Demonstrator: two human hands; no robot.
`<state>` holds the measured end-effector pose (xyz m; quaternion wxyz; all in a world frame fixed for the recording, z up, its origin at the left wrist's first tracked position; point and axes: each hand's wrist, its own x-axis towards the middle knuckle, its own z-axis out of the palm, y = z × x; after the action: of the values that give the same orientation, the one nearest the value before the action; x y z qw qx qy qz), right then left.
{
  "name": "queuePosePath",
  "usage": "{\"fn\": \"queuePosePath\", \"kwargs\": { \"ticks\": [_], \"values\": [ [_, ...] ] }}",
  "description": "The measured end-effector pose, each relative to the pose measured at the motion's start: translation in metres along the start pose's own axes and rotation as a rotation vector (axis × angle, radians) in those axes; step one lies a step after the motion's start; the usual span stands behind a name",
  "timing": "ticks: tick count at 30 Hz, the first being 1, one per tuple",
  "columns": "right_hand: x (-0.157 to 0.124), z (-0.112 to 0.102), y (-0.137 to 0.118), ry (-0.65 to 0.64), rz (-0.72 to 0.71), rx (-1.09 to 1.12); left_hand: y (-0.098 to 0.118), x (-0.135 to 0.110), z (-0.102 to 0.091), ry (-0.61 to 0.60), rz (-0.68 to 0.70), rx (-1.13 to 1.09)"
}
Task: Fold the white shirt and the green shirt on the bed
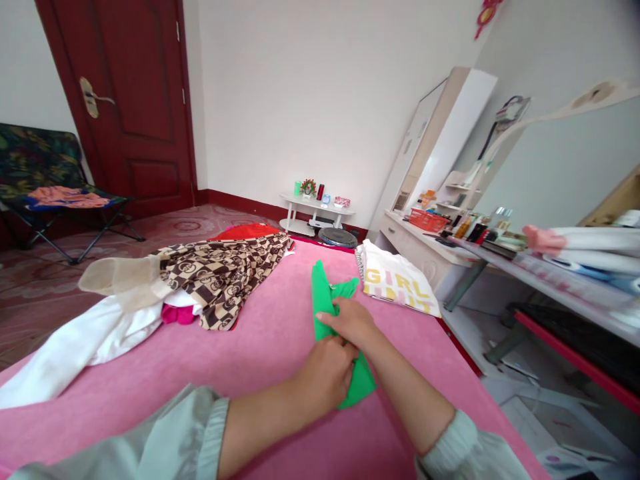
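A bright green garment lies in a long narrow strip on the pink bed cover. My left hand rests on its near end with the fingers curled down onto the cloth. My right hand lies across the middle of the strip, fingers closed and pressing on the fabric, just beyond the left hand. Both forearms come in from the bottom edge in pale green sleeves.
A brown checked garment and white clothes are piled at the left of the bed. A white printed shirt lies at the right. A cluttered desk stands right of the bed; a folding chair and red door are far left.
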<state>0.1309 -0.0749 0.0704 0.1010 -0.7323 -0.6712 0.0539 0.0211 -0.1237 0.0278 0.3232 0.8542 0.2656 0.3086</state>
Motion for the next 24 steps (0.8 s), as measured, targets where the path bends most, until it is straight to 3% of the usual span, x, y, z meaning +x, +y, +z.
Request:
{"fn": "queuePosePath", "kwargs": {
  "ticks": [3, 6, 9, 12, 15, 17, 21, 24],
  "values": [
    [0.008, 0.021, -0.001, 0.082, 0.003, -0.003, -0.001, -0.007, -0.005, 0.015, 0.052, -0.033],
    [0.012, 0.04, 0.007, 0.144, -0.073, 0.174, -0.004, -0.002, -0.021, 0.037, 0.02, -0.248],
    [0.008, 0.034, 0.02, 0.241, -0.217, 0.41, -0.021, 0.018, -0.048, 0.244, -0.069, -0.427],
    [0.005, -0.006, 0.039, 0.328, -0.306, 0.503, -0.064, 0.04, -0.074, 0.433, -0.108, -0.222],
    [0.019, -0.064, 0.067, 0.378, -0.296, 0.434, -0.115, 0.051, -0.085, 0.407, -0.173, 0.12],
    [0.041, -0.1, 0.091, 0.426, -0.275, 0.338, -0.139, 0.052, -0.084, 0.352, -0.208, 0.222],
    [0.105, -0.145, 0.145, 0.511, -0.254, -0.038, -0.154, 0.051, -0.079, 0.322, -0.203, 0.255],
    [0.153, -0.15, 0.182, 0.54, -0.202, -0.331, -0.152, 0.051, -0.079, 0.328, -0.202, 0.224]
  ]
}}
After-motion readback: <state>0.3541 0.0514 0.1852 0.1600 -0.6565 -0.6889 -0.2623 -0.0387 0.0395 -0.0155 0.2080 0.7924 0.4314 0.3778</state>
